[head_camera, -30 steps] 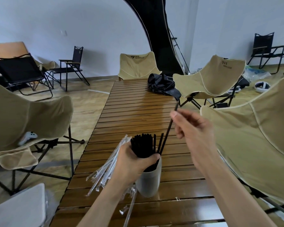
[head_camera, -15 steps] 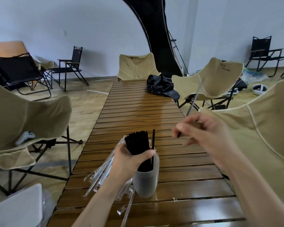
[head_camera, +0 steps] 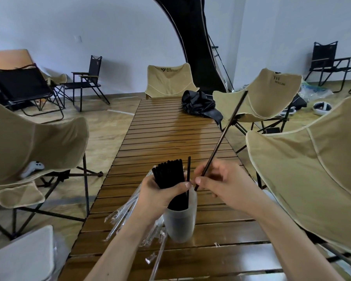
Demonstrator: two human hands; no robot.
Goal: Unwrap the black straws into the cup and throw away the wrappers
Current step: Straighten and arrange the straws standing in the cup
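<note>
A thick bundle of black straws (head_camera: 168, 175) already stands in the translucent cup (head_camera: 179, 226), so much of the unwrapping looks done; what remains, judging by the heap of clear wrappers (head_camera: 126, 216) lying on the slatted table (head_camera: 170, 134) just behind the left wrist, is the throwing away, and I cannot tell whether any still-wrapped straws lie among them. The left hand (head_camera: 160, 194) curls its fingers and thumb around the bundle just above the cup's rim. The right hand (head_camera: 225, 183) pinches a single straw (head_camera: 221, 140) near its lower end; that tip sits just below the fingers, beside the left thumb and over the cup's mouth. Its long axis slants steeply, the free end pointing up, away and to the right. One loose straw (head_camera: 188, 169) stands nearly upright between the two hands.
</note>
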